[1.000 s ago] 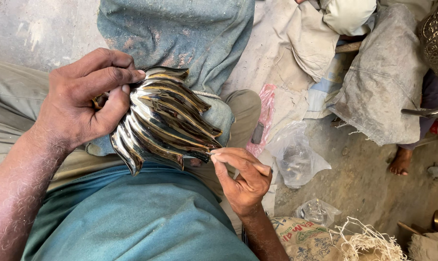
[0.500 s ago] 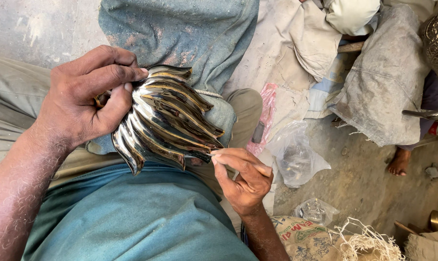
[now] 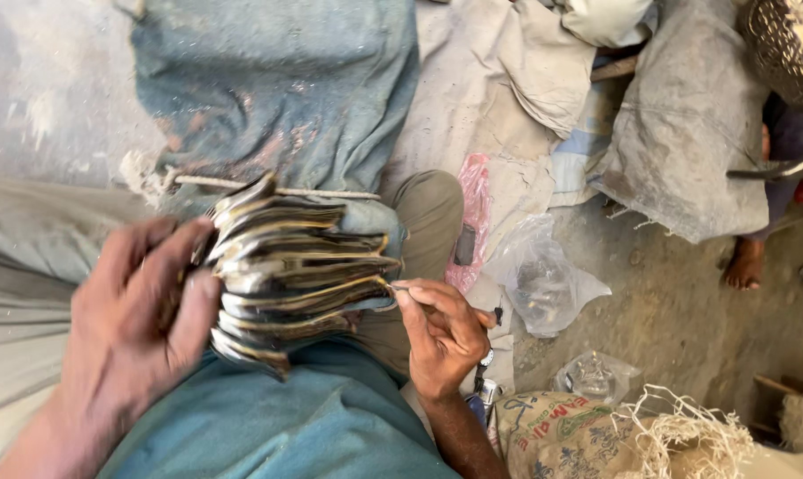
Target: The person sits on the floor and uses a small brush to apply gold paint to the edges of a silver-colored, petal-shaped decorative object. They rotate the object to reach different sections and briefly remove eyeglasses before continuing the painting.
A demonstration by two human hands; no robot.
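1. Ribbed metal piece (image 3: pixel 299 270): over the lap, between both hands, ridges fanned toward the right.
2. Left hand (image 3: pixel 140 328): fingers curled round its left edge, gripping it.
3. Right hand (image 3: pixel 441 333): pinched shut on a thin tool (image 3: pixel 401 287), tip touching the piece's right rim.

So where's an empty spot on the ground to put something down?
Bare dirt floor lies between the clear plastic bag and a bare foot. It's crowded around the right hand, the ribbed metal piece and the printed sack.
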